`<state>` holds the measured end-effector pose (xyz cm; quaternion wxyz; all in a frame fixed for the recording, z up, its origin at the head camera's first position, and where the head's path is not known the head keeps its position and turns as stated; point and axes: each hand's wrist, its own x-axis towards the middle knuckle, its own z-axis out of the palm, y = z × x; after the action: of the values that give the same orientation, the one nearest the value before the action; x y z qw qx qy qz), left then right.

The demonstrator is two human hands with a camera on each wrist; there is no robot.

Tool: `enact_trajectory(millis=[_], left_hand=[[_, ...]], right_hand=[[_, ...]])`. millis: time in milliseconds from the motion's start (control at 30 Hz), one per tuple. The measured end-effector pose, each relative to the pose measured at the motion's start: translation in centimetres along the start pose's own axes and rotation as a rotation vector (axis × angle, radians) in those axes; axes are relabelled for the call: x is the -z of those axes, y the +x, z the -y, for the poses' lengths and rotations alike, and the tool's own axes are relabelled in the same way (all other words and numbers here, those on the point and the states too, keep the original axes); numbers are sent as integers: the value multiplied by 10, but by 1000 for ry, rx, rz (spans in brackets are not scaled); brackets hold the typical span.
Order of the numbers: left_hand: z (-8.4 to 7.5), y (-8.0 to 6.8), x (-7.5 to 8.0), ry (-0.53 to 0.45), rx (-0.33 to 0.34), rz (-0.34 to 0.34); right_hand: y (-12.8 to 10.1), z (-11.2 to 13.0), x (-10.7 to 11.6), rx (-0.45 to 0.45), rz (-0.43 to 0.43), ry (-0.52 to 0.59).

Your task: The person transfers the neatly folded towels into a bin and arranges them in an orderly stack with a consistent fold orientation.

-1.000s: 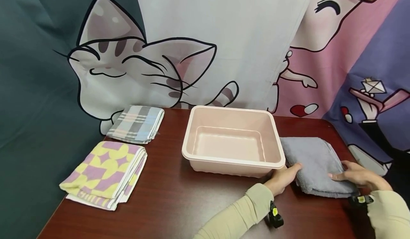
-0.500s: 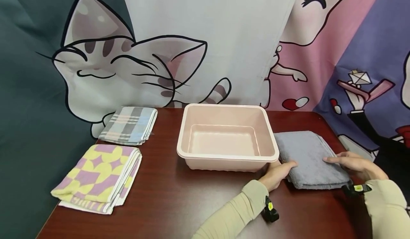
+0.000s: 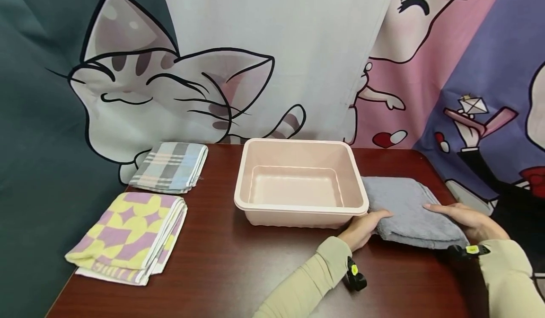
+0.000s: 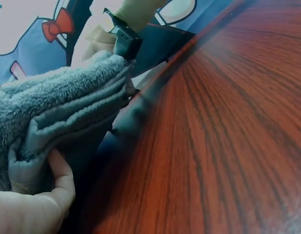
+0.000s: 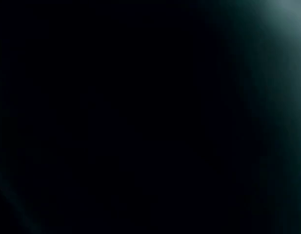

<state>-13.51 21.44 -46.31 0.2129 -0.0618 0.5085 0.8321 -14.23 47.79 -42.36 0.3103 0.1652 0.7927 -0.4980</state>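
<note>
A folded grey plush towel (image 3: pixel 410 209) is to the right of the pale pink basin (image 3: pixel 300 217) in the head view. My left hand (image 3: pixel 362 228) grips its left side, thumb on top, close by the basin's front right corner. On the opposite side, my right hand (image 3: pixel 472 219) holds the towel with its thumb on top and the other fingers hidden beneath. In the left wrist view, the towel's layered edge (image 4: pixel 82 114) appears raised off the table, with fingers (image 4: pixel 62 178) under it. The right wrist view is almost wholly dark.
At the left of the dark red wooden table (image 3: pixel 213 266) lie a folded yellow and purple towel (image 3: pixel 127 233) and, behind it, a folded plaid cloth (image 3: pixel 170 166). A cartoon-printed curtain (image 3: pixel 315 57) hangs along the back.
The head view has shifted right. Both hands have closed in on the grey towel's sides, and its near edge has risen slightly from the table. The basin and other cloths stay put.
</note>
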Motion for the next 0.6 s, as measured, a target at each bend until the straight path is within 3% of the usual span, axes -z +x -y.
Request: enact_trajectory(millis=[100,233,333,467,600], left_hand=[[-1,0,1,-21,-2,40],[-1,-1,1,-27,-5,25],[-2,1,3,-6,2,12],[-6,4,6,5,-4,22],[-9,2,6,53,-28,27]], right_hand=[[1,-3,1,-1,84,112],[-1,-6,3,18,204,260],[-3,-6,0,31,248,295],[-6,-3,-5,23,228,255],[-12,-3,-4,1,216,323]])
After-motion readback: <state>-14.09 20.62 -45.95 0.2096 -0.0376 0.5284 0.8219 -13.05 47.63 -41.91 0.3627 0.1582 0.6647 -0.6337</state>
